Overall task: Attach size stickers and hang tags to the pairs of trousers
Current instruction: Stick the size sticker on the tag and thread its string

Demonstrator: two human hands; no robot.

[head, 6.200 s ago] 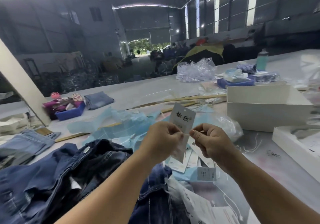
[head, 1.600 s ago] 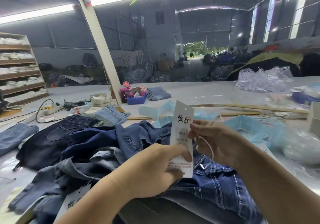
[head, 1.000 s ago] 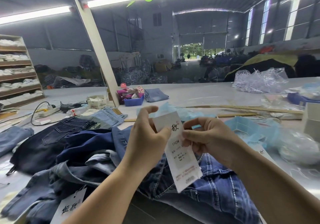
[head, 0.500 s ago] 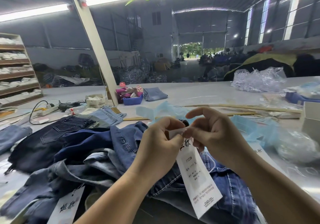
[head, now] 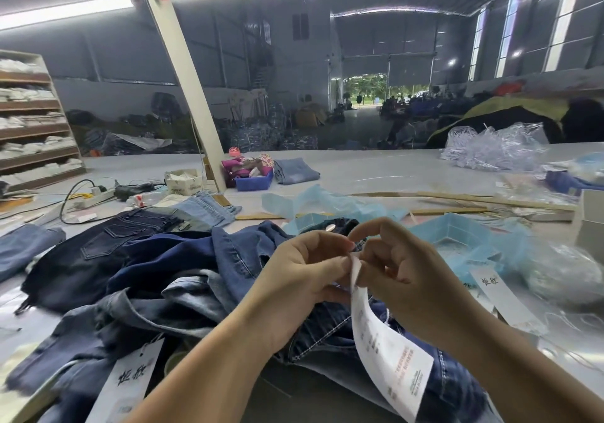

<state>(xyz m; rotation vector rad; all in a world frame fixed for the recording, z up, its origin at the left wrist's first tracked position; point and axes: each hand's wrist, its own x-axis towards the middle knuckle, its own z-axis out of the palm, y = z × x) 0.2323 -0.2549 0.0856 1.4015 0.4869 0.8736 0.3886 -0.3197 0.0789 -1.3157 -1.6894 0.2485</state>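
From the head camera, my left hand (head: 304, 278) and right hand (head: 402, 275) both pinch the top of the hang tag (head: 385, 341), which dangles over the trousers (head: 209, 278) heaped on the surface (head: 376, 174). I judge the close grip steadies the tag's string for looping onto the waistband.

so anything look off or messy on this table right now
Nothing looks damaged or spilled. The jeans lie in a rumpled heap rather than stacked, and crumpled blue tissue paper is strewn behind them. The hang tag pinched by the left hand and right hand curls downward.
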